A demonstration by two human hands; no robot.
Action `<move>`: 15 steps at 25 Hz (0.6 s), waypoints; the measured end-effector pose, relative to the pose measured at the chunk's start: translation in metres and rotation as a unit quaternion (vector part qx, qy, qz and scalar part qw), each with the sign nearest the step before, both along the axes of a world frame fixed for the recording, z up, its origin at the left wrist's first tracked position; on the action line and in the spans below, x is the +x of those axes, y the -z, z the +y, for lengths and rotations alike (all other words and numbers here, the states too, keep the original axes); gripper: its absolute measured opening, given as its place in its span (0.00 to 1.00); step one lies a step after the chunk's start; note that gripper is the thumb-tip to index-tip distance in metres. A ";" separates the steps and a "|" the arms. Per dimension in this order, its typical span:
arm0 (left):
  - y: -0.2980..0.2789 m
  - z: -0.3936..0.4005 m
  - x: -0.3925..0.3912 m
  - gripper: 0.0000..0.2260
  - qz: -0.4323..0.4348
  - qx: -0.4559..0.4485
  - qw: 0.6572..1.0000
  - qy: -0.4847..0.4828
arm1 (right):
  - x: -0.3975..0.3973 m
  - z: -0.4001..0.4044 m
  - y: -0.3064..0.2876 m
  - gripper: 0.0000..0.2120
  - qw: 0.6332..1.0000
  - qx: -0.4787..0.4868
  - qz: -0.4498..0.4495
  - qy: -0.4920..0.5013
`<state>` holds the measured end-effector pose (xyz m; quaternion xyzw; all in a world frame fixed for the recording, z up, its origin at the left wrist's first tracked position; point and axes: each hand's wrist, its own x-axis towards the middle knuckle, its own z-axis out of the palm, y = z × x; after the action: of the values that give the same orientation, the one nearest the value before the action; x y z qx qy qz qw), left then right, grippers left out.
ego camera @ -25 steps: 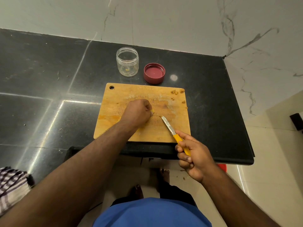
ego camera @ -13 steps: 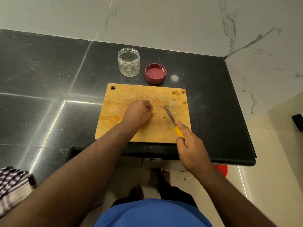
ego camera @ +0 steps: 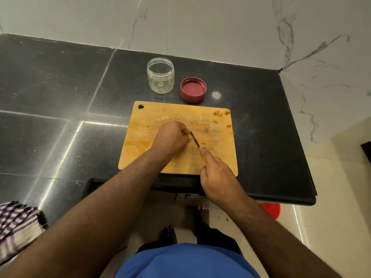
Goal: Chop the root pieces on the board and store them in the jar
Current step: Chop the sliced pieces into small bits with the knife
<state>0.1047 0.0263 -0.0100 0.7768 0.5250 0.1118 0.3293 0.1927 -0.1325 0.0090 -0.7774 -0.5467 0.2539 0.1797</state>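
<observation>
Black counter (ego camera: 60,97) — right hand (ego camera: 218,177) grips knife (ego camera: 195,139), blade beside left hand (ego camera: 170,137) curled over a hidden piece.

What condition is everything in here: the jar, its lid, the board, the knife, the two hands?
Jar: upright, open, almost empty, one small bit inside.
Red lid: off, lying upside down beside the jar.
Cutting board: flat on the counter, stained, chopped bits at its far right corner.
Knife: blade down on the board.
Left hand: curled over a root piece, mostly hidden.
Right hand: grips the knife handle.
</observation>
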 end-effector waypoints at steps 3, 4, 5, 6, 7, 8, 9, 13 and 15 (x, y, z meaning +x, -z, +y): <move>-0.002 0.001 0.001 0.07 0.002 -0.003 1.000 -0.001 | 0.000 0.007 0.000 0.26 0.999 -0.026 -0.023 -0.016; -0.002 0.001 0.001 0.06 0.004 -0.003 1.000 -0.002 | 0.000 0.009 0.000 0.27 0.999 -0.035 -0.030 -0.017; -0.003 0.000 0.002 0.05 0.006 -0.003 1.000 -0.005 | -0.001 0.010 0.000 0.28 0.998 -0.041 -0.033 -0.018; -0.003 0.000 0.002 0.04 0.008 -0.007 1.000 -0.008 | -0.002 0.007 0.000 0.28 0.998 -0.043 -0.030 -0.017; -0.004 0.000 0.002 0.04 0.008 -0.010 1.000 -0.010 | -0.004 0.001 0.000 0.28 0.999 -0.039 -0.023 -0.016; -0.004 0.000 0.001 0.03 0.008 -0.011 1.000 -0.009 | -0.005 -0.007 -0.001 0.28 0.999 -0.034 -0.015 -0.015; -0.005 0.000 0.001 0.03 0.009 -0.011 1.000 -0.005 | -0.005 -0.015 -0.002 0.27 0.999 -0.029 -0.008 -0.014; -0.006 0.000 -0.001 0.07 0.011 -0.013 1.000 0.008 | 0.002 -0.031 -0.008 0.26 1.000 0.024 0.007 0.010; -0.006 -0.001 -0.002 0.09 0.014 -0.009 1.000 0.014 | 0.007 -0.029 -0.010 0.26 0.999 0.030 0.030 0.024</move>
<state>0.1024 0.0251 -0.0045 0.7826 0.5194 0.0914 0.3307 0.1993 -0.1617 0.0194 -0.7765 -0.5295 0.2567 0.2253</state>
